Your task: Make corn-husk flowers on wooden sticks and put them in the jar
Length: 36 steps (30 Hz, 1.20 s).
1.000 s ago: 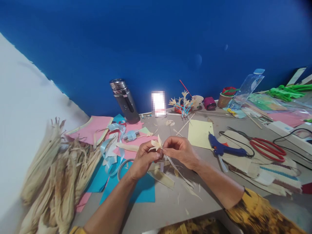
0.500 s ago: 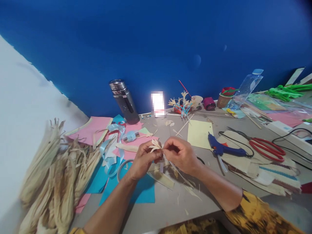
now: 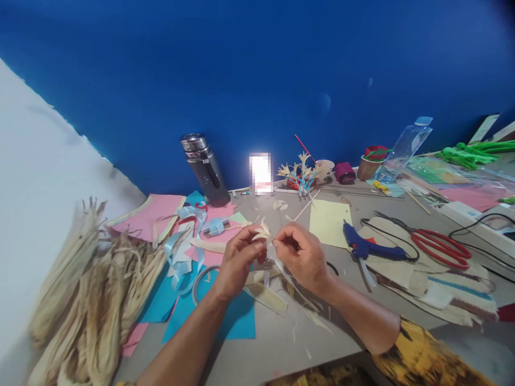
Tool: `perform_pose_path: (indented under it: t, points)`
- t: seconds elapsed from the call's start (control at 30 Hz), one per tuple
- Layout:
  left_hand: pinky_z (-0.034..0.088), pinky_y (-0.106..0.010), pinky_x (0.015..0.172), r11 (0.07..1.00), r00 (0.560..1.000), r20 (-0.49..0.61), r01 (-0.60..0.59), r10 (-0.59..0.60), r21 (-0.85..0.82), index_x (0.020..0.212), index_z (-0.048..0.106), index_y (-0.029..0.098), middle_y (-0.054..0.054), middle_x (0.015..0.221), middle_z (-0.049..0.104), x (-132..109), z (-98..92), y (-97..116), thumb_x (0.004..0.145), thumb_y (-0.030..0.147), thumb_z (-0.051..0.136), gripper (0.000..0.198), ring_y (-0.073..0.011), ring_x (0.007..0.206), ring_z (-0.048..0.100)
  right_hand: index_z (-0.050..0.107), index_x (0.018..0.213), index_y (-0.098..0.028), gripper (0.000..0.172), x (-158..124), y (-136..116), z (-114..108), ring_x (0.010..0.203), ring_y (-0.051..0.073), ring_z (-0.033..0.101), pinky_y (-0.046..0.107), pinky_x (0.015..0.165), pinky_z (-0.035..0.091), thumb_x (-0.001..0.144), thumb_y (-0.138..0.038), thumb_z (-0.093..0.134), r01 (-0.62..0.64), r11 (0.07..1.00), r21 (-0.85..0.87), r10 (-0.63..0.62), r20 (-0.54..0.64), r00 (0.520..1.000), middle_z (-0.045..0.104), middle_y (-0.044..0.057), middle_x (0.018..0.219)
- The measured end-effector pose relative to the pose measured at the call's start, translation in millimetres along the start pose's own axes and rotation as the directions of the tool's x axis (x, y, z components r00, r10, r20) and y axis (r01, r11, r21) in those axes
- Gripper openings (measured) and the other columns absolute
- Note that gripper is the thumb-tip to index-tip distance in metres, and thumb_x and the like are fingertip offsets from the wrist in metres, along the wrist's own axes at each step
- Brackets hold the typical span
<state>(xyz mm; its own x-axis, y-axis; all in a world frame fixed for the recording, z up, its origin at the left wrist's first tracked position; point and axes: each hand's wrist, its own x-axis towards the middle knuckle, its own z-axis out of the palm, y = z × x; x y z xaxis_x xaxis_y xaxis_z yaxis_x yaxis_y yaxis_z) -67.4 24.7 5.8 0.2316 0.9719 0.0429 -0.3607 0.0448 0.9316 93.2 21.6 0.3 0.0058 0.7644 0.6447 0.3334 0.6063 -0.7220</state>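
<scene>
My left hand (image 3: 237, 261) and my right hand (image 3: 301, 256) meet above the grey table (image 3: 277, 343), both pinched on a small cream husk flower (image 3: 261, 232). Its petals stick up between my fingertips. A thin pale strip (image 3: 292, 279) trails down from the flower under my right hand. Beneath my hands lie a tape roll (image 3: 201, 279), a blue paper sheet (image 3: 233, 319) and loose husk scraps.
A heap of dried corn husks (image 3: 96, 300) fills the left. A dark flask (image 3: 205, 169) stands at the blue wall. A yellow sheet (image 3: 330, 217), a blue glue gun (image 3: 368, 247) and red scissors (image 3: 440, 242) lie right. Finished husk flowers (image 3: 300, 174) stand at the back.
My hands have shifted slightly up and right with the flower, and my fingers have turned it a little. Nothing else on the table has moved.
</scene>
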Motion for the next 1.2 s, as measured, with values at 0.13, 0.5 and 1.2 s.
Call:
perform_pose_path:
  t: [0.13, 0.5, 1.2]
  points:
    - [0.045, -0.030, 0.065, 0.999, 1.000, -0.009, -0.018, 0.017, -0.030, 0.088, 0.074, 0.014, -0.006, 0.078, 0.064, 0.5, 0.4, -1.4, 0.074, 0.049, 0.073, 0.038, -0.0167, 0.069, 0.056, 0.058, 0.071, -0.019, 0.009, -0.9, 2.9, 0.4, 0.051, 0.009, 0.044, 0.021, 0.052, 0.037, 0.080, -0.016, 0.059, -0.113, 0.993, 0.040, 0.114, 0.001, 0.994, 0.052, -0.005, 0.062]
    - [0.043, -0.027, 0.070, 0.996, 0.979, -0.206, 0.021, -0.004, 0.083, 0.064, 0.069, 0.016, 0.000, 0.063, 0.062, -1.5, 6.4, -8.5, 0.070, 0.021, 0.074, 0.009, -0.0130, 0.066, 0.053, 0.059, 0.073, -0.019, 0.011, -5.3, 5.6, 7.5, 0.054, 0.009, 0.044, 0.021, 0.053, 0.037, 0.082, -0.013, 0.059, -0.031, 0.999, 0.021, 0.029, 0.075, 0.997, 0.054, -0.004, 0.066]
    - [0.044, -0.027, 0.069, 0.992, 0.948, -0.318, 0.014, 0.027, 0.126, 0.069, 0.065, 0.016, 0.001, 0.067, 0.058, -3.4, 7.5, -15.6, 0.076, 0.031, 0.075, 0.019, -0.0120, 0.067, 0.051, 0.066, 0.083, -0.020, 0.017, -12.3, 9.7, 11.5, 0.077, 0.016, 0.061, 0.026, 0.068, 0.044, 0.093, -0.012, 0.054, 0.280, 0.899, -0.337, -0.250, 0.129, 0.960, 0.068, 0.007, 0.081]
